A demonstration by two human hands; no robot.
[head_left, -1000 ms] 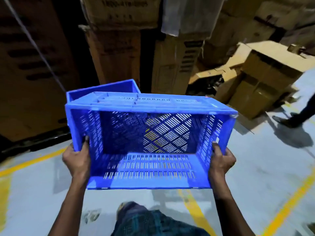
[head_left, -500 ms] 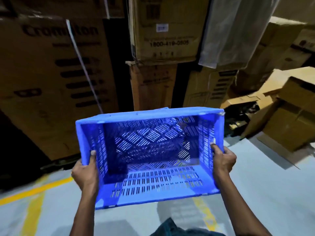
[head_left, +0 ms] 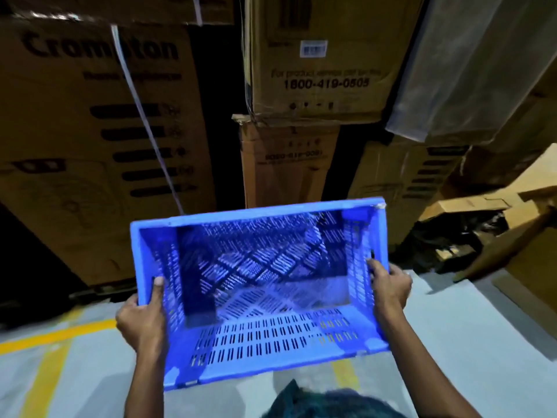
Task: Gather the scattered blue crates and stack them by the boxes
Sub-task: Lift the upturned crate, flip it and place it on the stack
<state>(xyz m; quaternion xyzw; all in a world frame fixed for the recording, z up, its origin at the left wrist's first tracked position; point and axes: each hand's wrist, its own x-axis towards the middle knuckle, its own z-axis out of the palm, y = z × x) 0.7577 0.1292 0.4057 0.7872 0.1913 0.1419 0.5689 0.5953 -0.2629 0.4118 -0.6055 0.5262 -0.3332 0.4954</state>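
Head cam: I've got the slotted blue plastic crate [head_left: 265, 285] tipped on its side, held up off the grey floor [head_left: 452, 342]. Left hand [head_left: 141, 324] and right hand [head_left: 390, 286] wrap its side rims, facing stacked brown cardboard boxes [head_left: 316, 86].

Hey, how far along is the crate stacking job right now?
Done: nothing confirmable; no stacked crates show in this view. In hand: one blue crate, tipped with its open side toward the camera, carried by the left hand and right hand gripping its side walls, facing the cardboard boxes. Left: set it down by the boxes, then fetch any others, which are out of view.
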